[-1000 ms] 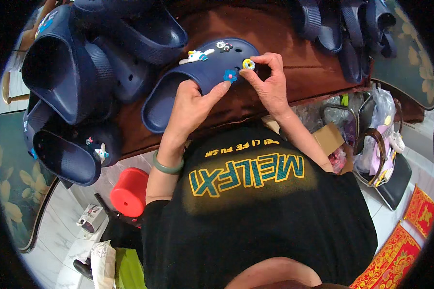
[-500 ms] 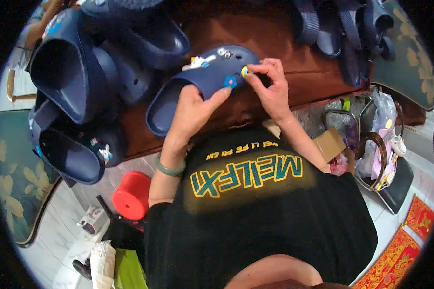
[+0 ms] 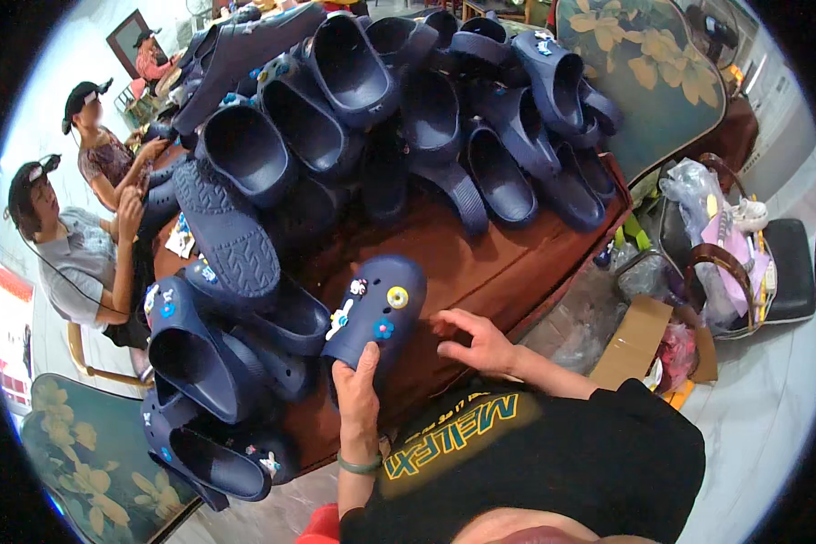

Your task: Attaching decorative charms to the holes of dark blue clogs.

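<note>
A navy foam clog point(image 3: 372, 310) is gripped at its open heel end by my left hand point(image 3: 357, 397), thumb on top; the fingers below are mostly hidden. On its toe sit a yellow ring-shaped charm point(image 3: 397, 297), a blue flower charm point(image 3: 383, 328) and small white figure charms point(image 3: 340, 319). Just right of the clog, my right hand point(image 3: 480, 344) hovers over the brown tabletop point(image 3: 467, 276), its fingers apart and slightly curled, with nothing seen in them.
Navy clogs point(image 3: 245, 154) are heaped along the far side and left of the table. Two people point(image 3: 72, 245) work at the left, another farther back. Right of the table stand a cardboard box point(image 3: 635, 335) and a chair point(image 3: 793, 272) with bags. A red stool point(image 3: 319, 526) shows below.
My right hand has let go of the yellow charm, which now sits on the clog, and has drawn away with fingers spread. The view has tilted up, showing more of the table and other people.
</note>
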